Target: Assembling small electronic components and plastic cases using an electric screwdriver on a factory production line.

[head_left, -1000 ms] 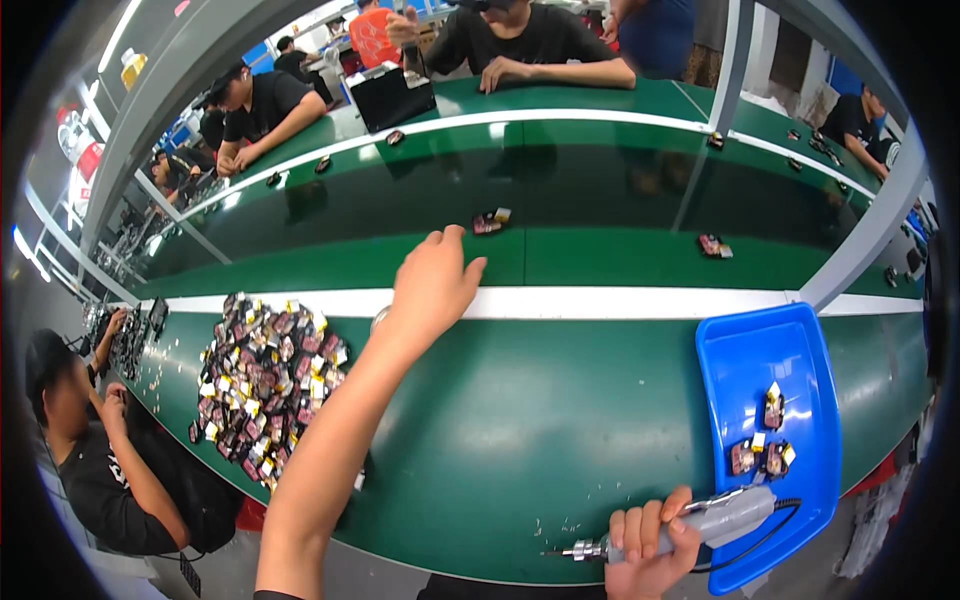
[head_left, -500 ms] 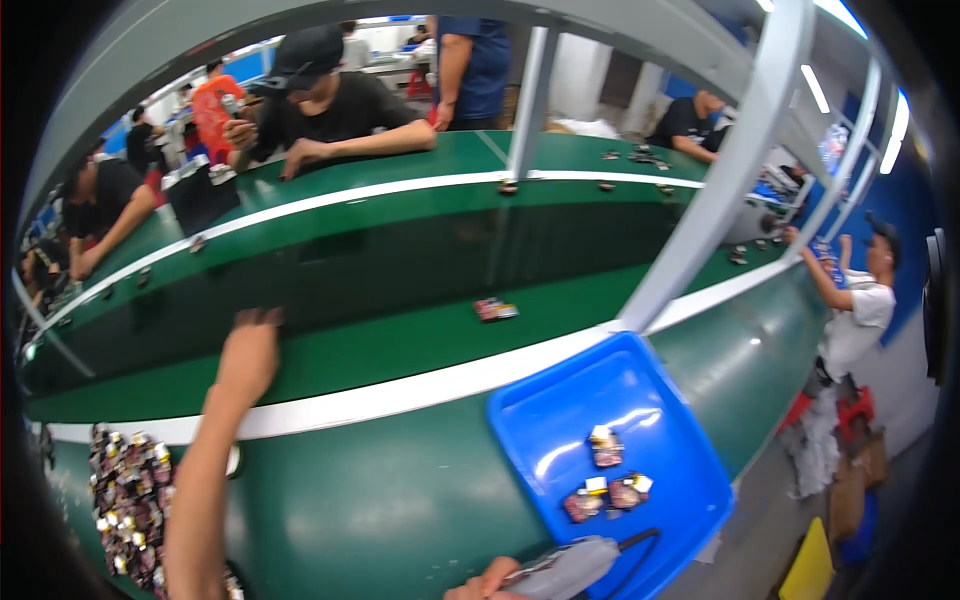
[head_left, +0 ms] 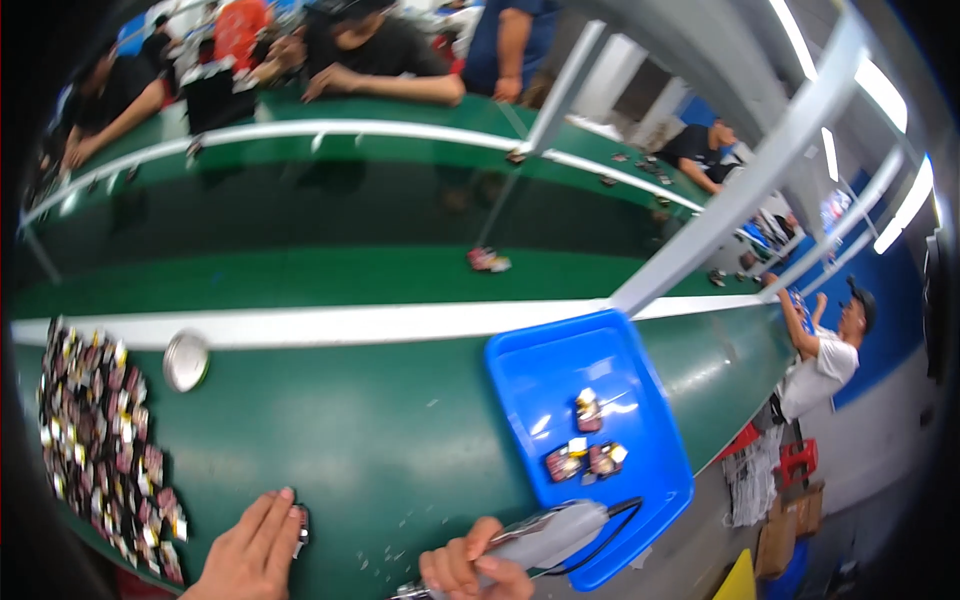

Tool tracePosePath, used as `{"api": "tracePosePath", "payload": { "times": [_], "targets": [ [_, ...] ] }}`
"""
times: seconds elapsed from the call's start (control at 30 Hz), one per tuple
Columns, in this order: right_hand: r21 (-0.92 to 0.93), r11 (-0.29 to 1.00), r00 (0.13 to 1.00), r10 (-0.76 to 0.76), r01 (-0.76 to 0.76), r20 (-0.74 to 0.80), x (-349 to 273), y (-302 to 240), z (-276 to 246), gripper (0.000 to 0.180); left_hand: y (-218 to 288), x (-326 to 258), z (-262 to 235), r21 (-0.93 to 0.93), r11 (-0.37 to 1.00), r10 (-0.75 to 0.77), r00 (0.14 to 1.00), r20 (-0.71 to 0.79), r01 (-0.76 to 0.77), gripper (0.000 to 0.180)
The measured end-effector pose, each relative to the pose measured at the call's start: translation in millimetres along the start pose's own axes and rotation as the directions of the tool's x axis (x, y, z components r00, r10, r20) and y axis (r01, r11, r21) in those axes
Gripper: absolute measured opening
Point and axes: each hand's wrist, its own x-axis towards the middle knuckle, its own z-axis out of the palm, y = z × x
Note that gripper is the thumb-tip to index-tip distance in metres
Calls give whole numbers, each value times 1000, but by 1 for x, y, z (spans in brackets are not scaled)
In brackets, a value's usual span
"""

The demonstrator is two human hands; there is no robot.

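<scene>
My left hand (head_left: 250, 549) is low over the green table, fingers together and bent around a small dark electronic part (head_left: 302, 530). Only the right edge of that part shows past my fingertips; my thumb is hidden. In my right hand (head_left: 473, 566) is a corded electric hand tool (head_left: 540, 540) with a grey body. Its metal tip (head_left: 410, 591) points left, toward the part. To the left spreads a heap of small dark parts with white and yellow bits (head_left: 100, 450).
A blue tray (head_left: 640, 500) on the right holds several similar parts (head_left: 588, 410). A round metal lid or dish (head_left: 186, 361) stands near the white rail (head_left: 400, 325). Beyond it, a red-and-white part (head_left: 488, 260) lies on the green belt. People sit across the line; a grey post rises behind the tray.
My left hand has come back from over the belt to the near table and now has a small dark part. The tool stays in my right hand. The view has tilted down.
</scene>
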Motion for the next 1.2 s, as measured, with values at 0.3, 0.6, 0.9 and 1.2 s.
{"api": "tracePosePath", "payload": {
  "times": [0.3, 0.6, 0.9, 1.2],
  "targets": [
    [-97, 945, 950, 312, -311, -12, -44, 45, 33, 15, 19, -44, 14, 95, 995, 23, 987, -161, -7, 18],
    [-232, 917, 945, 304, -325, -125, -56, 77, 39, 21, 38, -66, 23, 112, 993, 51, 981, -185, -30, 14],
    [-418, 907, 974, 47, 52, 223, -18, 32, 51, 16, 35, -74, 19, -76, 997, -39, 996, -79, 33, 22],
    [-523, 843, 943, 63, 125, 326, 13, 43, 55, 15, 36, -75, 25, -48, 999, -28, 993, -116, 22, 22]
  ]
}}
